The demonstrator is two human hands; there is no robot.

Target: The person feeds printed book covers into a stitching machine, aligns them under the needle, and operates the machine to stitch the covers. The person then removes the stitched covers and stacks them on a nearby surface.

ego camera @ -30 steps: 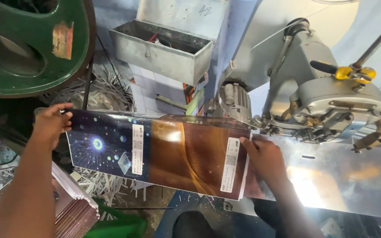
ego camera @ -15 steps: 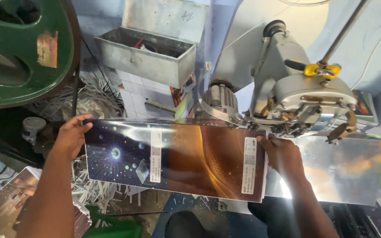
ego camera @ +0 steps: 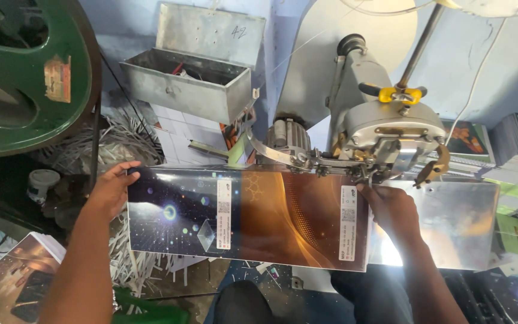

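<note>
Two hands, left hand (ego camera: 110,191) and right hand (ego camera: 391,210), grip a glossy printed cover (ego camera: 253,219) on the steel machine table (ego camera: 451,222).

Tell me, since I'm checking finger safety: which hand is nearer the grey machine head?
Right. The right hand presses the glossy printed sheet just under the machine head; the left hand grips the sheet's far left edge.
</note>
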